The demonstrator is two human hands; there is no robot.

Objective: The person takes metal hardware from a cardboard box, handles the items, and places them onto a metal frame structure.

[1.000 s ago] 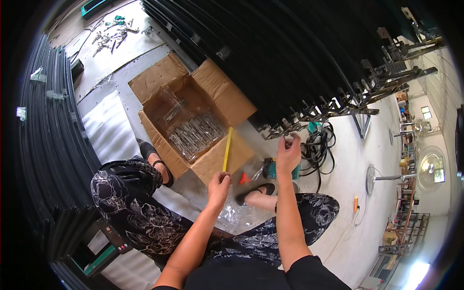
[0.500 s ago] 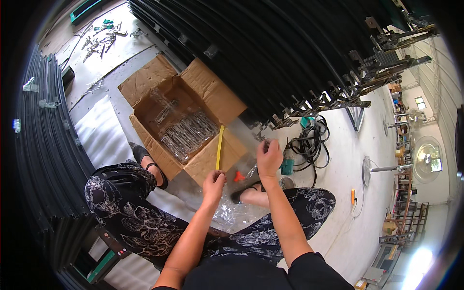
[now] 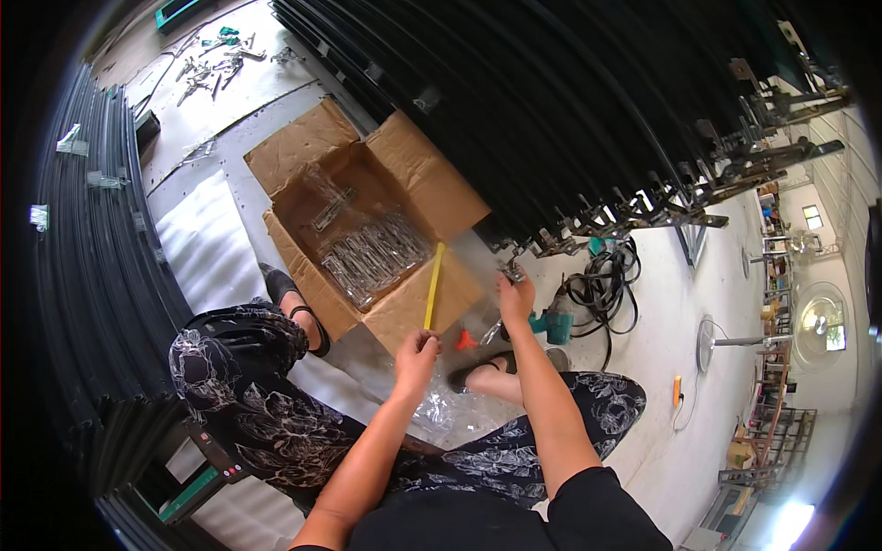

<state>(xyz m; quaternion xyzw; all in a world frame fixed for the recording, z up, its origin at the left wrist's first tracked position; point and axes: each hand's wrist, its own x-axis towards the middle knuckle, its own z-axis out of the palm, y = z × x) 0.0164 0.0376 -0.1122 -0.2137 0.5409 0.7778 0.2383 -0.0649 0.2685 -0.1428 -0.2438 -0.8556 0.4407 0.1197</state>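
My left hand [image 3: 417, 361] is closed on one end of a flat yellow strip [image 3: 434, 289], which points away from me over the near flap of an open cardboard box [image 3: 418, 179]. Inside the box lie rows of slim metal hardware pieces [image 3: 377, 257] in clear plastic. My right hand [image 3: 517, 298], to the right of the box, has its fingers closed around a small metal fitting [image 3: 512, 270]. This fitting is close to the metal ends of the stacked black bars [image 3: 551, 119]; whether it touches them I cannot tell.
A teal power tool [image 3: 557, 323] and a coiled black cable [image 3: 606, 289] lie right of my right hand. Near my foot are an orange-red piece [image 3: 466, 340] and crumpled clear plastic [image 3: 446, 409]. More black bars [image 3: 101, 239] stand left; loose metal parts [image 3: 220, 69] lie far left.
The whole view has shifted slightly, moving the box right in the picture. My right hand has turned, and the metal fitting in its fingers now shows. My left hand keeps the yellow strip.
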